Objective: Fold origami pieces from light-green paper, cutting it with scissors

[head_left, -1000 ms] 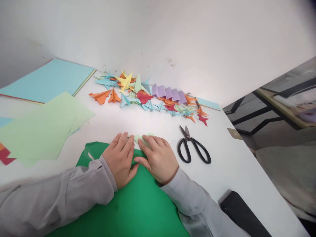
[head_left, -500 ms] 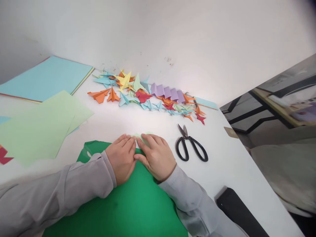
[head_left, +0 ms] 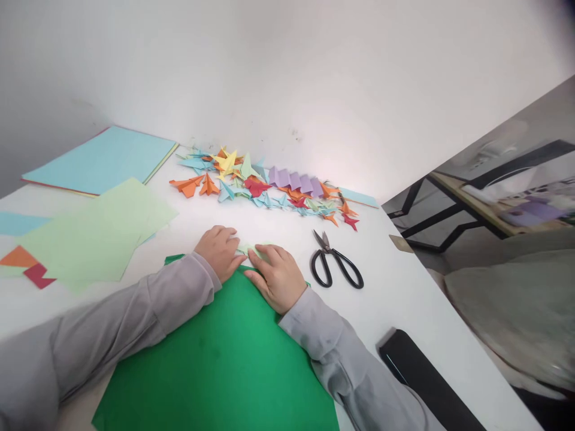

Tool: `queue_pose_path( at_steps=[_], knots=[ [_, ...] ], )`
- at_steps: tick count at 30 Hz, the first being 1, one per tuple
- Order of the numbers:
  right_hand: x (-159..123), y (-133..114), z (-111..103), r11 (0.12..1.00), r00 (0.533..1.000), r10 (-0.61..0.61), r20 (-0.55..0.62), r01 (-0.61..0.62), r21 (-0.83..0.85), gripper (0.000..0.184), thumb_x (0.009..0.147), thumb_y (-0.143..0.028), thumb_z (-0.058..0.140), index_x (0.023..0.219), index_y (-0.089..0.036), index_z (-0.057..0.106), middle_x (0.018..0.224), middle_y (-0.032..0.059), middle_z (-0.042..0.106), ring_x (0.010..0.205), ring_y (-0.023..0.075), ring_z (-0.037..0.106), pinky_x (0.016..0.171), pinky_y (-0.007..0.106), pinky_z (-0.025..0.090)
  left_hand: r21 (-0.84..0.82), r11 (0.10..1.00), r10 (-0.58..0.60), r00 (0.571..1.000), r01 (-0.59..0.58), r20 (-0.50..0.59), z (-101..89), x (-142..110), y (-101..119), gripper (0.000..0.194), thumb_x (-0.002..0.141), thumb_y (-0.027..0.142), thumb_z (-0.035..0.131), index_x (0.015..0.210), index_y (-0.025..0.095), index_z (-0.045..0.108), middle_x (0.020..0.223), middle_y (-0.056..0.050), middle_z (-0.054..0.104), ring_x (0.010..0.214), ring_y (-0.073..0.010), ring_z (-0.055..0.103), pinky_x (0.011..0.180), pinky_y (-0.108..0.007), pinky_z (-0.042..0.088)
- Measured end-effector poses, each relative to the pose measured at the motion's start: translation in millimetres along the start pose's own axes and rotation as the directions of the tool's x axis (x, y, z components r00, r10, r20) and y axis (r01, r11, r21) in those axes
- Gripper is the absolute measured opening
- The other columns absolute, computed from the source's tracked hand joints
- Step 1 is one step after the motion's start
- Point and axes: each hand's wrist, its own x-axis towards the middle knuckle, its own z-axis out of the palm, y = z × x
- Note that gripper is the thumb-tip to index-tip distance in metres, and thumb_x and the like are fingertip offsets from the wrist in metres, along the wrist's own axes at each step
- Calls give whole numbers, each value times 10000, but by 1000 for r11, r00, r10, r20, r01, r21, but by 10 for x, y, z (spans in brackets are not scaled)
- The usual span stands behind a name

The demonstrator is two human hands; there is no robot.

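My left hand [head_left: 219, 249] and my right hand [head_left: 278, 276] rest side by side on a small pale green folded paper [head_left: 251, 248] at the far edge of a dark green sheet [head_left: 224, 365]. The left fingers are curled with their tips on the paper's left end. The right fingers lie flat over its right part and hide most of it. Grey sleeves cover both forearms.
Black scissors [head_left: 335, 267] lie just right of my right hand. A row of coloured folded paper figures [head_left: 265, 185] lies along the wall. Pale green sheets [head_left: 99, 236] and a blue stack [head_left: 105, 158] sit left. A black flat object [head_left: 426, 383] lies front right by the table edge.
My left fingers have curled in from flat. The camera has tilted and shifted, so the whole table scene sits differently in view. Both hands stay on the small paper.
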Motion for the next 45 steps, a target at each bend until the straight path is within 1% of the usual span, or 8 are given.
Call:
queue_pose_path(
  at_steps=[9, 13, 17, 20, 23, 32, 39, 45],
  knots=[
    [-16, 58, 65, 986, 981, 13, -195, 21, 168, 323, 867, -319, 414, 1066, -143, 597, 1032, 146, 589, 972, 236, 524, 836, 400, 444, -278, 945, -160, 985, 170, 60, 31, 43, 26, 155, 652, 173, 612, 802, 135, 612, 917, -96, 655, 916, -245, 567, 820, -394, 438],
    [3, 99, 73, 922, 908, 241, -344, -103, 374, 530, 747, -345, 596, 1220, -155, 450, 1169, 169, 493, 1100, 264, 454, 891, 446, 415, -565, 782, -263, 961, 265, 86, 5, 50, 19, 80, 611, 166, 620, 674, 155, 572, 674, -23, 639, 676, -169, 591, 686, -321, 471],
    [62, 118, 66, 507, 795, 574, -194, -160, 847, 850, 524, -363, 761, 1255, -200, 359, 1076, 118, 564, 930, 240, 568, 746, 408, 488, -858, 407, -340, 924, 312, 175, -23, 60, 28, 187, 532, 226, 679, 604, 149, 524, 523, 25, 575, 492, -98, 523, 502, -227, 425],
    [90, 91, 44, 125, 802, 594, 60, -165, 978, 539, 488, -308, 778, 973, -186, 577, 797, 26, 656, 700, 169, 609, 663, 323, 490, -922, 191, -321, 910, 335, 264, -65, 65, 51, 298, 462, 214, 724, 689, 135, 548, 491, 33, 582, 448, -81, 502, 465, -206, 387],
    [87, 42, 22, -1, 763, 623, 174, -221, 975, 290, 457, -261, 787, 690, -158, 647, 635, -10, 652, 540, 119, 562, 552, 260, 453, -928, 87, -240, 911, 363, 334, -114, 63, 93, 383, 435, 195, 739, 779, 115, 591, 505, 30, 604, 459, -82, 517, 480, -208, 396],
    [76, -14, 25, -81, 749, 622, 228, -227, 970, 215, 523, -300, 765, 640, -152, 663, 544, -27, 621, 477, 98, 531, 493, 229, 429, -884, 268, -115, 924, 383, 365, -112, 60, 128, 268, 576, 371, 685, 526, 113, 635, 490, -17, 631, 464, -103, 537, 461, -209, 406],
    [67, -78, -6, -10, 811, 557, 179, -209, 978, 179, 590, -298, 733, 583, -146, 638, 520, -30, 588, 481, 89, 501, 497, 224, 409, -899, 180, -134, 915, 400, 380, -156, 62, 199, 333, 558, 364, 704, 422, 136, 503, 447, -14, 611, 458, -117, 578, 468, -217, 450],
    [70, -121, -24, 19, 800, 574, 177, -229, 973, 196, 586, -292, 732, 539, -147, 609, 489, -39, 558, 450, 79, 453, 464, 223, 364, -906, 151, -110, 918, 395, 382, -143, 50, 195, 335, 555, 360, 715, 435, 130, 503, 465, -22, 621, 443, -112, 578, 458, -219, 460]
  ],
)
